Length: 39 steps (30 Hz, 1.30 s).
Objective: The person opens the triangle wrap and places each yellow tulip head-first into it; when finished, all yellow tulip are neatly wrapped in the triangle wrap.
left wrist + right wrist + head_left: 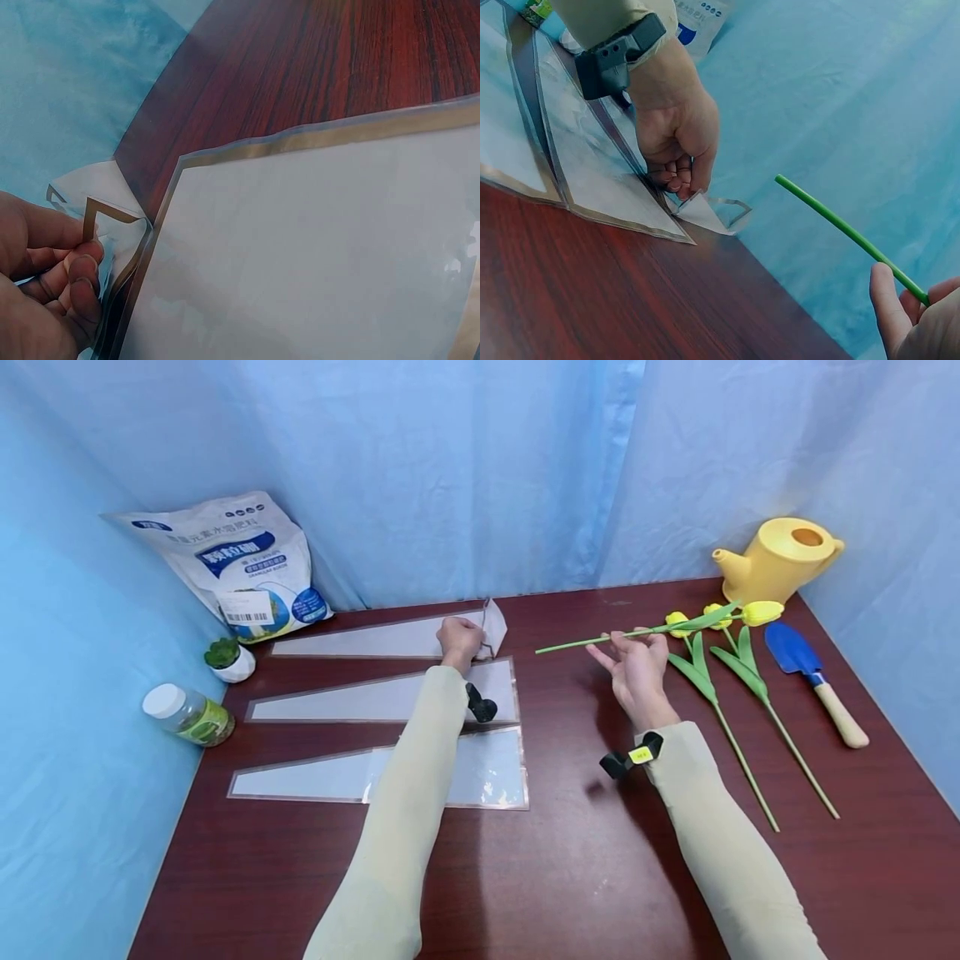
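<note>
My left hand (459,639) pinches the wide right end of the farthest flower sleeve (360,639), a tapered white and clear wrapper with a brownish border. In the left wrist view its edge (129,217) is bent up and opened at the fingertips. My right hand (637,675) holds a yellow tulip (577,644) by its green stem between thumb and fingers, above the table. The stem's cut end points left towards the sleeve, and the bloom points right. Two more flower sleeves, a middle one (360,697) and a near one (315,781), lie flat.
Two other tulips (738,760) (798,756) lie at the right, beside a blue trowel (793,649) with a wooden handle. Behind stands a yellow watering can (776,560). At the left are a fertilizer bag (243,560), a small potted succulent (234,662) and a lidded jar (191,717).
</note>
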Each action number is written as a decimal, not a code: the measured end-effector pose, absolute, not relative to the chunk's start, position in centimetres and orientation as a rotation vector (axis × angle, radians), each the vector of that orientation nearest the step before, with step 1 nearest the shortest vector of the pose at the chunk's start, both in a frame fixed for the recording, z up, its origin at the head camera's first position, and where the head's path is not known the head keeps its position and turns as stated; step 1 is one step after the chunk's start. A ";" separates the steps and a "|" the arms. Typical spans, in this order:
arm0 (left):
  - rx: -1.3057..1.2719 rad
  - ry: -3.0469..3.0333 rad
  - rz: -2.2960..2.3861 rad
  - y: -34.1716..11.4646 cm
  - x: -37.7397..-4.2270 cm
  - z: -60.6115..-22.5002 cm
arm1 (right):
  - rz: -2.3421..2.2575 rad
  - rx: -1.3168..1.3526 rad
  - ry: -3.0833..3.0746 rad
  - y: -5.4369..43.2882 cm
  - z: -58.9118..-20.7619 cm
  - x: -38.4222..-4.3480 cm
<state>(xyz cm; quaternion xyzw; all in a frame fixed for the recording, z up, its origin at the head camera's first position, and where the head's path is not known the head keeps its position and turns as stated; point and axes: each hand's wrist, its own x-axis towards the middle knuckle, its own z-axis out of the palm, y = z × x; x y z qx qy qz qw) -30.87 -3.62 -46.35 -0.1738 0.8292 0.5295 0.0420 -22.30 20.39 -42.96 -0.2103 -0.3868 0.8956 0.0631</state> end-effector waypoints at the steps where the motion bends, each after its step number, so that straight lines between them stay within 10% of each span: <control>1: -0.530 2.542 1.618 -3.6 -30.9 -46.4 | 2.700 -0.641 -1.174 20.2 -43.0 -22.6; 39: -0.512 2.555 1.596 -3.7 -30.6 -46.0 | 2.447 -0.760 -1.303 13.6 -45.8 -29.6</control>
